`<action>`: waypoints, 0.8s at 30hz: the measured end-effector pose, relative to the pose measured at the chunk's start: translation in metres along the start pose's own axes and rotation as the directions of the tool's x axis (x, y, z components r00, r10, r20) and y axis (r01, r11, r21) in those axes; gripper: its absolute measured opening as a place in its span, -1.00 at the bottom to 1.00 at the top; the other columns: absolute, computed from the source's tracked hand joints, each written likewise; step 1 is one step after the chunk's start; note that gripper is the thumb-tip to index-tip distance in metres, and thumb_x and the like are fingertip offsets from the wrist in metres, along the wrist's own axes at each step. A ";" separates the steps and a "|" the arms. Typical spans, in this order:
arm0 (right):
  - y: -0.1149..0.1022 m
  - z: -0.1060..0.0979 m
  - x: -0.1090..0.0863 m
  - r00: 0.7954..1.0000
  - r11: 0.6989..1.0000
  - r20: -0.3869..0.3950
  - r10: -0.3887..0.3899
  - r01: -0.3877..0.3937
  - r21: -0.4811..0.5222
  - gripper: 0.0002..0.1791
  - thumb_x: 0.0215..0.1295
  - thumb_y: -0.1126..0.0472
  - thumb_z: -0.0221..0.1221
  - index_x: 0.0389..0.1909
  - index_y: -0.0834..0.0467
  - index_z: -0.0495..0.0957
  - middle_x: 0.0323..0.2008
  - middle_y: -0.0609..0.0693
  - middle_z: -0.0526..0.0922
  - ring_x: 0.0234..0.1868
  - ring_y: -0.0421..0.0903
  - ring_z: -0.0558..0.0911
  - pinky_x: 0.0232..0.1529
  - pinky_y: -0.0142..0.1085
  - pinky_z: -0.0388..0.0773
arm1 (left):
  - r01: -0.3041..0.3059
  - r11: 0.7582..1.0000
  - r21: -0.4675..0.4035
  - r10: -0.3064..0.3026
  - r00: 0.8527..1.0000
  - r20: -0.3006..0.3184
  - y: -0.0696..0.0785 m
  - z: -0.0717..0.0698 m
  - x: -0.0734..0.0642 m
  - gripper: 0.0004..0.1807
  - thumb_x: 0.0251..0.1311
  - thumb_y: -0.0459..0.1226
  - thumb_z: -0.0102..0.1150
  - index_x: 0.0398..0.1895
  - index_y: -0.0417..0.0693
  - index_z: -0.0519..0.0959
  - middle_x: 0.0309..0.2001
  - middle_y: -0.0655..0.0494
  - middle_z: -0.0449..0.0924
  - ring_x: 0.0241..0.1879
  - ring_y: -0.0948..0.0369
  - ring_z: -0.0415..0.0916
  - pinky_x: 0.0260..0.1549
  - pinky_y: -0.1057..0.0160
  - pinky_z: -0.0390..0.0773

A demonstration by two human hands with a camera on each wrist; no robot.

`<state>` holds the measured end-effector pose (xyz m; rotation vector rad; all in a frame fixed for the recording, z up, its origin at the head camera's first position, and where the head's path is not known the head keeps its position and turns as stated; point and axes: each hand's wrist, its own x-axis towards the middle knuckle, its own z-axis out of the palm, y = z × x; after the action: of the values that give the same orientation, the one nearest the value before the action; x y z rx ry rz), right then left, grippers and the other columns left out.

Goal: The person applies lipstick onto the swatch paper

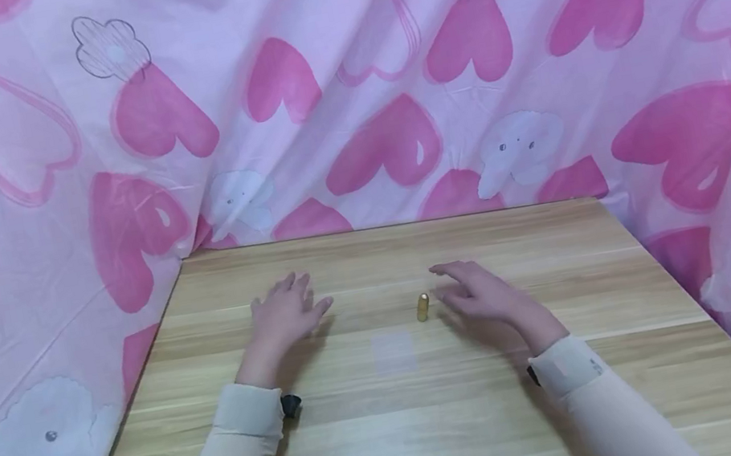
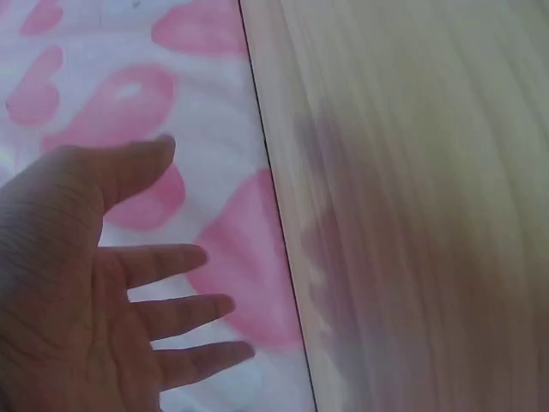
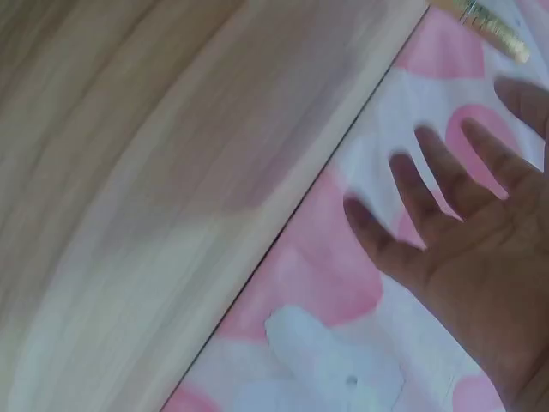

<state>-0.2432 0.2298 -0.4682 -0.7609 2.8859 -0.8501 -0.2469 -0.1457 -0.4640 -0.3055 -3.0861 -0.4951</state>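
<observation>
A small gold tube [image 1: 423, 307] with a rounded top stands on the wooden table [image 1: 409, 432], leaning slightly in the head view. My right hand [image 1: 483, 295] hovers just to the right of it, fingers extended and holding nothing. In the right wrist view the tube [image 3: 496, 33] shows at the top right corner, glittery gold with a silvery band, beyond the fingertips of the right hand [image 3: 472, 232]. Farther left, my left hand [image 1: 284, 316] is above the table with fingers spread and nothing in it. The left wrist view shows the left hand [image 2: 111, 275] with its palm bare.
A pink and white curtain [image 1: 314, 17] with hearts and cartoon puppies hangs behind the table and along both sides. A faint pale square patch [image 1: 393, 352] lies on the tabletop between the forearms. Dark wrist gear [image 1: 291, 405] shows at the left cuff.
</observation>
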 end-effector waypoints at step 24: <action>-0.019 0.025 0.033 0.986 0.990 0.128 -0.109 0.119 -0.073 -0.91 0.33 0.05 0.32 -0.34 -0.06 0.64 -0.43 -0.27 0.71 -0.44 -0.27 0.63 -0.29 -0.28 0.59 | -0.430 0.902 -0.029 0.428 0.902 -0.063 0.105 0.021 0.008 -0.46 0.32 0.15 0.20 0.27 0.16 0.54 -0.01 0.30 0.70 -0.01 0.17 0.60 -0.01 -0.04 0.44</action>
<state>-0.2593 0.1885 -0.4762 -0.9590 2.8045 -0.6724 -0.2337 -0.0396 -0.4509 -0.9288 -2.8247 -0.5359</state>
